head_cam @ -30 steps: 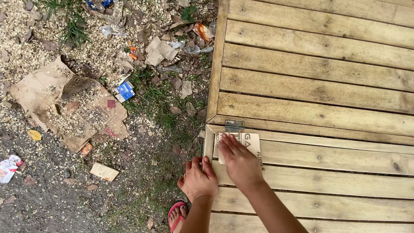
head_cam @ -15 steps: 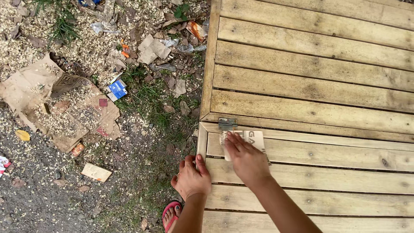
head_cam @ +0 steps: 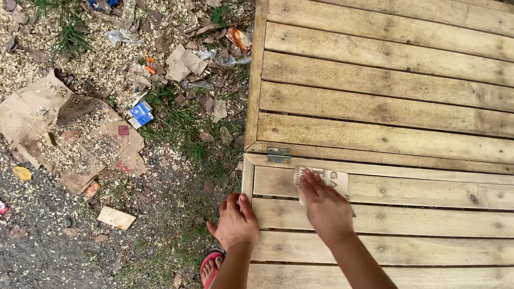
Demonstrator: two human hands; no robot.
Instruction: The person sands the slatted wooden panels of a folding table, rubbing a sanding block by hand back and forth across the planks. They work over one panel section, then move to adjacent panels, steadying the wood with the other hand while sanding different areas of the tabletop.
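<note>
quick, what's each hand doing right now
Left hand: curled over the edge of the wooden panel, gripping it.
Right hand: pressed flat on a sheet of sandpaper.

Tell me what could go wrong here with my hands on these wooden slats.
The right hand presses a sheet of sandpaper flat on a rough slat; a slip could mean splinters. The sheet lies near the metal hinge, which might snag or tear it. The left hand grips the frame edge, where fingers could catch.
</note>
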